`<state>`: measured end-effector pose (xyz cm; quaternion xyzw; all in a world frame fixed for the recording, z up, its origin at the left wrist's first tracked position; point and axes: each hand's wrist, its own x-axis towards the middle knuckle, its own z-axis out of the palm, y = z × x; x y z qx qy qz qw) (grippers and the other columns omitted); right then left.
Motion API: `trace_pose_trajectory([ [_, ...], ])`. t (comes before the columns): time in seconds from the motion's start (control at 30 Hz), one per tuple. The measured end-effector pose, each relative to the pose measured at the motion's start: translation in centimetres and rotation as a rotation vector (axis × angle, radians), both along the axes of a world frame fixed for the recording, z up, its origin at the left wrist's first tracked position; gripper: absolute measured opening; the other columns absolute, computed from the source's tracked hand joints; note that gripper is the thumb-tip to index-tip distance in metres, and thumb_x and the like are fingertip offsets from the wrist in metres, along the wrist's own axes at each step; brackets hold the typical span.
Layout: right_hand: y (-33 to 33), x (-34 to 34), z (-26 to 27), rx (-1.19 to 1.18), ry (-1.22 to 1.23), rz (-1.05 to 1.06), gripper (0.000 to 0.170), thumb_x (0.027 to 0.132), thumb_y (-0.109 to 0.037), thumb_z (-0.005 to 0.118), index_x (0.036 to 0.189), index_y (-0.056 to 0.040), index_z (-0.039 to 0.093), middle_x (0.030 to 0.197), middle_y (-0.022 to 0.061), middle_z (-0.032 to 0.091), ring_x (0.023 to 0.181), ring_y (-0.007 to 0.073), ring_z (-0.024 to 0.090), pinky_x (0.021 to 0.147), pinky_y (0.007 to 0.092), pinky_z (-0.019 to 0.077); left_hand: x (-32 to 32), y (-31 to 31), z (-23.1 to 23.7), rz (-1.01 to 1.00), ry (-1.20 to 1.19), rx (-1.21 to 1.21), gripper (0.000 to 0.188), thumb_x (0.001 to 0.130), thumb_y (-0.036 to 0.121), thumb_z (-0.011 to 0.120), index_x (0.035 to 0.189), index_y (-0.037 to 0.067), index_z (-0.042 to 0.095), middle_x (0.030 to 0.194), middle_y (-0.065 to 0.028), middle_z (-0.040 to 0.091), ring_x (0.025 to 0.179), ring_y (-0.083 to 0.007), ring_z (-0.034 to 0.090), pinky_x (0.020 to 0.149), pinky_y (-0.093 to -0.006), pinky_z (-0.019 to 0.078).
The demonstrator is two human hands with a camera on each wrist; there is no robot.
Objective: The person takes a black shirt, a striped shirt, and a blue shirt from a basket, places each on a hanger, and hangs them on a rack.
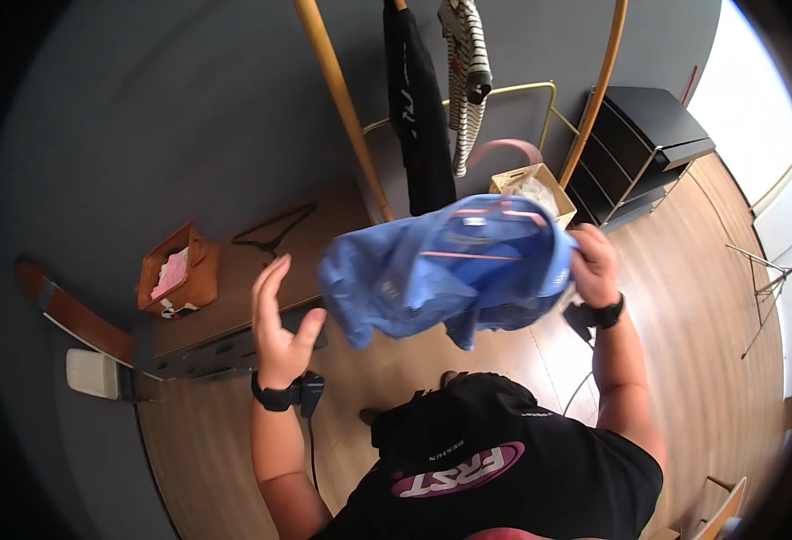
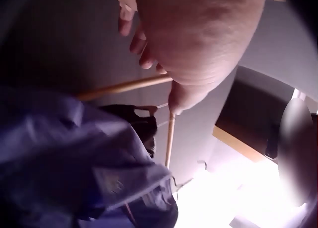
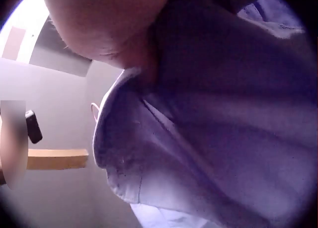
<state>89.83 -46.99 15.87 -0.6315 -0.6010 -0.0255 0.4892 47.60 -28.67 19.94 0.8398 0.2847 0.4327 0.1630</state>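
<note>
A blue collared shirt (image 1: 414, 270) hangs in the air in front of the body, its neck opening facing up. Inside it shows a thin copper-coloured hanger (image 1: 472, 256). My right hand (image 1: 597, 265) grips the shirt by its collar side; in the right wrist view the cloth (image 3: 223, 118) fills most of the picture below that hand. To the left of the shirt, my left hand (image 1: 280, 328) is raised with fingers extended and thumb apart, holding nothing. The left wrist view shows the shirt (image 2: 74, 153) beside this hand (image 2: 198, 34).
Black trousers (image 1: 418, 117) and a striped top (image 1: 466, 81) hang ahead between wooden poles. A dark hanger (image 1: 274, 229) and an orange-brown basket (image 1: 180, 274) lie on the low wooden bench (image 1: 234, 310) at left. Behind the shirt stands a pale basket (image 1: 540, 184); a black shelf unit (image 1: 634, 153) is at right.
</note>
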Motion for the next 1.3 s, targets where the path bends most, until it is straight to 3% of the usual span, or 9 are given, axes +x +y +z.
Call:
trace_pose_trajectory([
  [0.17, -9.6, 7.2, 1.0, 0.01, 0.105, -0.307, 0.016, 0.085, 0.007, 0.055, 0.096, 0.0053, 0.067, 0.082, 0.0086, 0.058, 0.078, 0.0181, 0.057, 0.07, 0.029, 0.044, -6.0, 1.5, -13.2, 0.277, -0.042, -0.429, 0.049, 0.089, 0.015, 0.072, 0.133, 0.001, 0.055, 0.132, -0.0161, 0.06, 0.123, -0.0299, 0.057, 0.105, -0.0403, 0.0429],
  [0.4, -14.2, 12.3, 6.5, 0.044, -0.123, -0.732, 0.017, 0.094, -0.004, 0.056, 0.104, 0.0049, 0.066, 0.085, 0.0142, 0.062, 0.081, 0.0225, 0.061, 0.076, 0.0327, 0.0466, -12.3, -4.9, -35.7, 0.395, 0.294, -0.933, 0.048, 0.086, 0.025, 0.075, 0.125, 0.0, 0.063, 0.124, -0.02, 0.067, 0.117, -0.034, 0.063, 0.101, -0.0422, 0.0492],
  [0.53, -10.8, 15.1, 10.2, 0.084, -0.216, -0.867, 0.027, 0.097, -0.019, 0.055, 0.111, 0.0002, 0.068, 0.1, 0.021, 0.068, 0.092, 0.035, 0.066, 0.082, 0.0399, 0.0492, -12.4, -9.4, -37.9, 0.546, 0.505, -1.196, 0.045, 0.086, 0.027, 0.074, 0.123, 0.002, 0.065, 0.126, -0.0174, 0.067, 0.118, -0.0335, 0.063, 0.1, -0.0425, 0.05],
  [0.73, -0.8, 18.2, 17.2, 0.047, -0.282, -0.953, 0.034, 0.096, -0.033, 0.054, 0.114, -0.0081, 0.07, 0.108, 0.0192, 0.07, 0.103, 0.038, 0.066, 0.088, 0.0448, 0.0507, -15.1, -13.3, -39.5, 0.653, 0.55, -1.426, 0.029, 0.089, 0.023, 0.067, 0.107, 0.001, 0.071, 0.109, -0.0176, 0.073, 0.105, -0.0301, 0.069, 0.092, -0.0451, 0.0523],
  [0.83, 4.7, 19.6, 20.2, 0.009, -0.282, -0.956, 0.036, 0.095, -0.036, 0.052, 0.114, -0.0123, 0.071, 0.11, 0.0182, 0.07, 0.105, 0.0382, 0.066, 0.091, 0.0458, 0.0505, -21.1, -14.8, -47.0, 0.145, 1.174, -0.816, 0.023, 0.092, 0.02, 0.061, 0.1, 0.001, 0.071, 0.099, -0.0148, 0.074, 0.094, -0.0289, 0.071, 0.086, -0.045, 0.0534],
  [0.93, 9.4, 17.8, 22.7, 0.01, -0.242, -0.975, 0.038, 0.094, -0.039, 0.051, 0.114, -0.0147, 0.072, 0.112, 0.0175, 0.07, 0.109, 0.0377, 0.065, 0.094, 0.0462, 0.0503, -23.3, -17.1, -48.4, 0.18, 1.28, -0.806, 0.02, 0.093, 0.018, 0.058, 0.094, 0.003, 0.071, 0.096, -0.0102, 0.075, 0.089, -0.0275, 0.071, 0.083, -0.0433, 0.0541],
  [1.03, 13.2, 17.1, 24.3, 0.009, -0.175, -0.963, 0.039, 0.093, -0.04, 0.05, 0.114, -0.0157, 0.072, 0.115, 0.0164, 0.07, 0.111, 0.0373, 0.065, 0.096, 0.046, 0.0505, -25.0, -18.8, -48.3, 0.099, 1.385, -0.77, 0.033, 0.08, 0.036, 0.072, 0.107, 0.016, 0.071, 0.103, -0.0097, 0.074, 0.099, -0.0302, 0.071, 0.083, -0.0461, 0.0563],
  [1.2, 18.9, 17.3, 26.5, -0.002, -0.175, -0.956, 0.04, 0.093, -0.04, 0.049, 0.116, -0.0167, 0.072, 0.115, 0.0156, 0.071, 0.111, 0.0356, 0.066, 0.097, 0.0452, 0.0505, -25.6, -23.4, -47.5, 0.52, 0.85, -1.409, 0.038, 0.084, 0.038, 0.068, 0.117, 0.018, 0.07, 0.111, -0.0059, 0.074, 0.105, -0.0286, 0.07, 0.091, -0.044, 0.0552],
  [1.3, 21.8, 17.3, 27.0, 0.002, -0.197, -0.914, 0.04, 0.093, -0.039, 0.049, 0.116, -0.016, 0.072, 0.116, 0.0161, 0.07, 0.112, 0.0365, 0.065, 0.098, 0.0462, 0.0504, -25.5, -25.8, -46.3, 0.555, 0.816, -1.439, 0.032, 0.086, 0.035, 0.066, 0.111, 0.016, 0.071, 0.108, -0.0066, 0.074, 0.103, -0.0283, 0.07, 0.09, -0.0437, 0.0548],
])
